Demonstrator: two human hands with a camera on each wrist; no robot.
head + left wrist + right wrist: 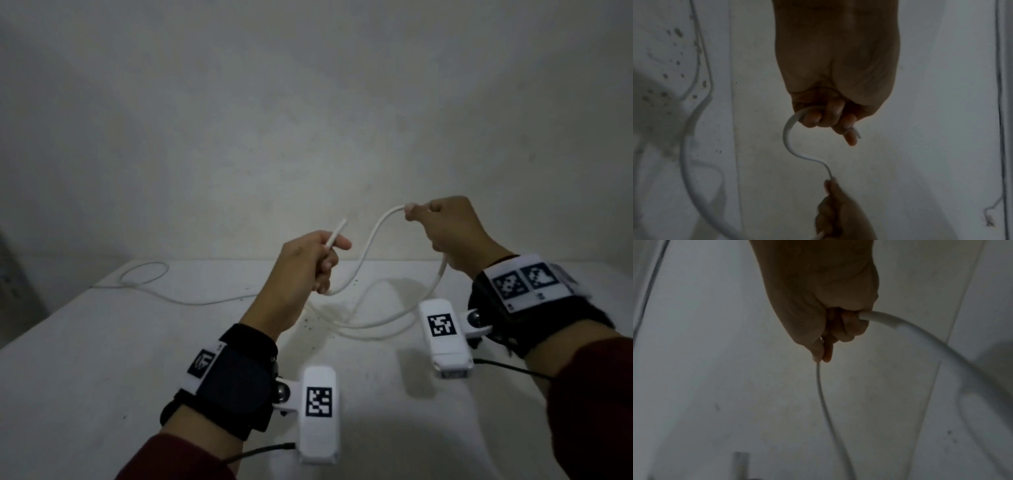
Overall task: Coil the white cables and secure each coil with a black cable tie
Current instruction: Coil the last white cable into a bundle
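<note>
A white cable (368, 246) hangs between both raised hands above the white table (102, 342). My left hand (315, 260) has its fingers curled round the cable near its end, and the tip sticks up past the thumb. From that fist the cable curves in an S to my right hand (442, 226), which grips it in a fist and pinches it at the top. Below the right hand the cable drops and loops loosely on the table (373, 329). The left wrist view shows the curled fingers (830, 113) round the cable (787, 134). No black cable tie is visible.
The cable runs on leftward over the table and ends in a small loop (144, 274) near the back left edge. A plain wall (308, 120) rises right behind the table. Dark specks dot the table surface near the loops.
</note>
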